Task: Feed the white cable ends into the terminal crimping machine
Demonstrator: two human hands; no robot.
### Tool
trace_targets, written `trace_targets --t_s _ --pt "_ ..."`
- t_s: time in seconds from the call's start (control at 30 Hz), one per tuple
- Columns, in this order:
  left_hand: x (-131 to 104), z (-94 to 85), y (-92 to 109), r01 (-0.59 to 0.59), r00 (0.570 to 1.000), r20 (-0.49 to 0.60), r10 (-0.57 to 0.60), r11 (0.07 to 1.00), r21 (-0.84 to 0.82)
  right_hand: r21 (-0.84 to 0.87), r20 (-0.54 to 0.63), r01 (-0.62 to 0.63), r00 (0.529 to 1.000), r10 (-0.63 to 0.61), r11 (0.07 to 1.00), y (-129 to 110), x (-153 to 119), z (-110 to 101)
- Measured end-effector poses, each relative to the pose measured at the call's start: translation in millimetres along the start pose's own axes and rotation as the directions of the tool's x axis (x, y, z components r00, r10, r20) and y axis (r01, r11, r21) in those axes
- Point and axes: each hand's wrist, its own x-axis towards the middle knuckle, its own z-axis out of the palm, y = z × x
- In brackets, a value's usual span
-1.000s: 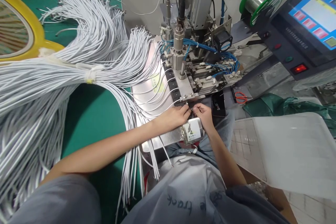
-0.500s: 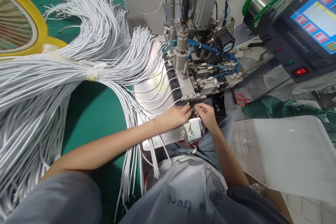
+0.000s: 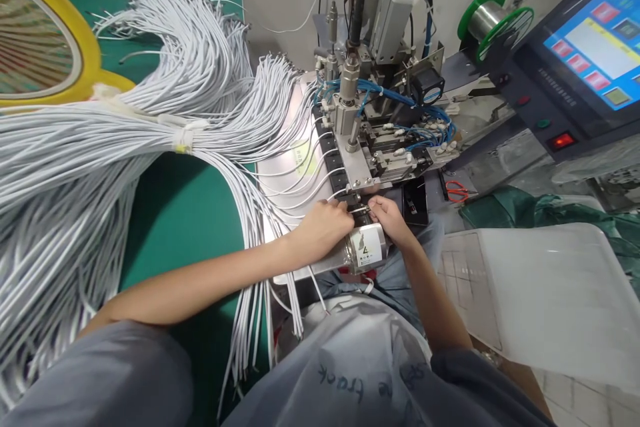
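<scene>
My left hand [image 3: 327, 223] is closed around a white cable at the front end of the machine's black fixture row [image 3: 331, 157]. Close to its right, my right hand [image 3: 389, 217] pinches at the cable's tip, where a small metallic piece shows between the hands. Just below them sits a metal cylinder with a white label [image 3: 367, 247]. Several white cables curve from the big bundle [image 3: 215, 137] over the metal plate [image 3: 285, 190] into the fixtures. The machine [image 3: 350, 113], with blue tubes, stands directly beyond my hands.
A yellow-rimmed fan-like object [image 3: 87, 47] lies at the left on the green table [image 3: 175, 213]. At the right are a wire spool [image 3: 493, 20], a control screen [image 3: 600, 47], red-handled scissors [image 3: 456, 192] and a white plastic tray [image 3: 555, 293].
My left hand has shifted slightly left, away from my right hand, widening the gap between them. The whole view has moved a little.
</scene>
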Motion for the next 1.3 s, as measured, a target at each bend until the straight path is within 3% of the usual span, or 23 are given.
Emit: trace_targets --t_s 0.13,0.2,0.27,0.37,0.43,0.53,0.63,0.73,0.8,0.87,1.03,1.1,1.17,1.2,1.23,1.3 --pt "-1 -3.5 0 0.019 1.0 0.011 -0.019 1.0 -0.003 -0.146 -0.101 0.043 0.993 -0.058 0.988 2 -3 0" --pt "-1 -2.2 -1 0.016 1.0 0.002 -0.016 1.0 -0.005 -0.24 -0.228 0.052 0.968 -0.108 0.969 -1 -7 1" --pt "-1 -0.6 0 0.015 1.0 -0.016 -0.015 1.0 -0.01 -0.326 -0.282 0.095 0.94 -0.192 0.941 -6 -14 2" --pt "0 0.6 0 0.015 0.999 -0.034 -0.015 1.0 -0.014 -0.44 -0.154 0.205 0.942 -0.299 0.874 -14 -26 4" --pt "-1 0.3 -1 0.012 0.999 -0.039 -0.013 1.0 -0.011 -0.498 -0.059 0.243 0.948 -0.312 0.833 -18 -33 5" --pt "-1 -0.3 -1 0.009 0.999 -0.036 -0.01 1.0 -0.008 -0.551 -0.006 0.265 0.947 -0.321 0.792 -20 -38 3" --pt "-2 0.1 -2 0.004 0.999 -0.037 -0.005 1.0 -0.011 -0.493 -0.138 0.231 0.931 -0.337 0.839 -17 -33 1" --pt "-2 1.2 -3 -0.012 0.998 -0.054 0.011 1.0 -0.023 -0.246 -0.361 0.087 0.916 -0.174 0.965 -8 -21 1" --pt "-1 1.4 -5 -0.017 0.998 -0.062 0.015 0.999 -0.035 -0.1 -0.342 -0.004 0.939 -0.03 0.995 -2 -11 4" --pt "-1 0.8 -7 -0.015 0.998 -0.062 0.012 0.999 -0.046 -0.048 -0.275 -0.037 0.961 0.022 0.998 3 -3 6" --pt "-4 -0.2 -8 -0.002 0.994 -0.111 -0.001 1.0 -0.029 -0.088 -0.316 -0.006 0.948 -0.022 0.996 -1 -7 5" --pt "-4 2.2 -7 0.043 0.991 -0.126 -0.044 0.999 -0.016 -0.161 -0.416 0.028 0.905 -0.094 0.987 -10 -23 6" --pt "-2 6.2 -7 0.129 0.984 -0.121 -0.128 0.992 -0.003 -0.325 -0.507 0.062 0.831 -0.23 0.944 -21 -47 13" --pt "0 8.4 -7 0.178 0.977 -0.117 -0.176 0.984 0.006 -0.4 -0.482 0.049 0.838 -0.256 0.915 -26 -60 20" --pt "1 10.1 -7 0.22 0.969 -0.118 -0.217 0.975 0.012 -0.455 -0.422 0.026 0.874 -0.241 0.89 -31 -73 30" --pt "3 11.4 -7 0.259 0.958 -0.129 -0.256 0.966 0.008 -0.53 -0.183 -0.016 0.978 -0.096 0.848 -34 -97 53"
